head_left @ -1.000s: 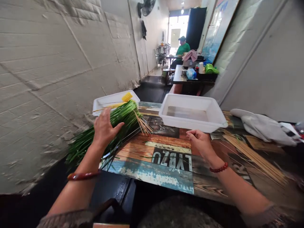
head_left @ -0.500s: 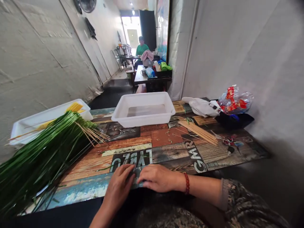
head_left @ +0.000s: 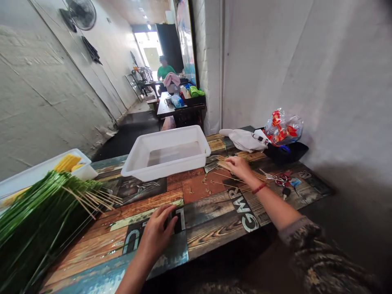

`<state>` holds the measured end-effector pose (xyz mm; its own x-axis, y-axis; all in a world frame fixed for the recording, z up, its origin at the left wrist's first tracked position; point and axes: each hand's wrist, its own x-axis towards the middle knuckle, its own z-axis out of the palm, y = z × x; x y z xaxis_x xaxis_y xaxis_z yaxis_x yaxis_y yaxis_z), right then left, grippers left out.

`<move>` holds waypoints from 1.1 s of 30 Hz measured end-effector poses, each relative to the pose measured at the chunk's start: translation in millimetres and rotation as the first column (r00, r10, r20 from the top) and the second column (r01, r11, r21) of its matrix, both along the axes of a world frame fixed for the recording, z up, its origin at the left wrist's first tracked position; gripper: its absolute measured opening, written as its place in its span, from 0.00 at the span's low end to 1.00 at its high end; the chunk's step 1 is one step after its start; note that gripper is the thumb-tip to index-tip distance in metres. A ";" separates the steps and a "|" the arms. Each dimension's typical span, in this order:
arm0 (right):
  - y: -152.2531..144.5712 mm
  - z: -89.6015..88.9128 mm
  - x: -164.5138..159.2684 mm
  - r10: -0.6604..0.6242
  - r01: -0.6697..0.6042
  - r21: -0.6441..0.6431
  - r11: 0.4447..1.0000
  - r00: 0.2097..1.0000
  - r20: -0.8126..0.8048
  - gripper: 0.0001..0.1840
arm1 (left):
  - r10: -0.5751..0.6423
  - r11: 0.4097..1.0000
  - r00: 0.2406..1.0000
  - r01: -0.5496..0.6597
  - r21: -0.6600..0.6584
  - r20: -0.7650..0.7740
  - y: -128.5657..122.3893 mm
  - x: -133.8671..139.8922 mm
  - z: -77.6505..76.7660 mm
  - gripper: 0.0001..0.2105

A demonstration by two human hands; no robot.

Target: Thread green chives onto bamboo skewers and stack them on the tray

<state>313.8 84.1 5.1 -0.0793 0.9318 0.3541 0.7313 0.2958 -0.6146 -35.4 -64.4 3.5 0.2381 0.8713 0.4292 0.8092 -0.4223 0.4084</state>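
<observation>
My right hand, with a red bead bracelet at the wrist, is over the pile of thin bamboo skewers. Its fingers are pinched together at the pile's left end, and they hide what part of the sticks they grip. Near the front of the table my left hand rests with thumb and fingers apart, holding nothing visible. At the left lies a big heap of long green leafy stalks, with skewer ends sticking out of it.
A white plastic tub stands at the back of the wood-patterned table. Yellow pieces lie in another white tub behind the stalks. Beyond the skewers are a white cap, scissors and a plastic bag. A person sits far back.
My right hand has left its place beside the left hand and reached forward and right to the skewers. My left hand stays near the front edge, its fingers apart. The view has turned right.
</observation>
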 end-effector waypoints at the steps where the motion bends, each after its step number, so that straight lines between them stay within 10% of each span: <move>1: 12.4 -2.0 13.1 -0.061 0.061 -0.025 0.998 0.998 0.013 0.11 | -0.017 1.000 1.000 0.017 -0.002 0.011 5.7 8.4 1.2 0.14; 16: 80.1 -10.5 38.6 -0.122 0.093 -0.117 0.989 0.955 -0.272 0.09 | 0.000 0.991 0.990 0.018 -0.131 0.140 34.7 34.1 0.5 0.13; 22: 16.2 12.7 16.1 0.153 -0.213 -0.139 0.967 0.924 -0.352 0.08 | 0.025 0.993 0.980 -0.002 -0.120 0.197 37.5 39.5 2.8 0.13; 26: -16.4 28.8 -4.0 0.514 -0.551 -0.183 0.814 0.831 -0.212 0.10 | 0.029 0.993 0.977 -0.003 -0.120 0.211 35.8 45.0 0.2 0.12; 33: 31.8 51.5 -43.6 0.262 -0.251 0.078 0.965 0.940 -0.219 0.17 | 0.054 0.991 0.961 -0.018 -0.133 0.271 26.7 51.9 0.0 0.11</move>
<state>270.2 115.9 56.6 -0.2259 0.8717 0.4348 0.4706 0.4884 -0.7348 16.5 -37.6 3.6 0.0949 0.9289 0.3579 0.6725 -0.3249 0.6650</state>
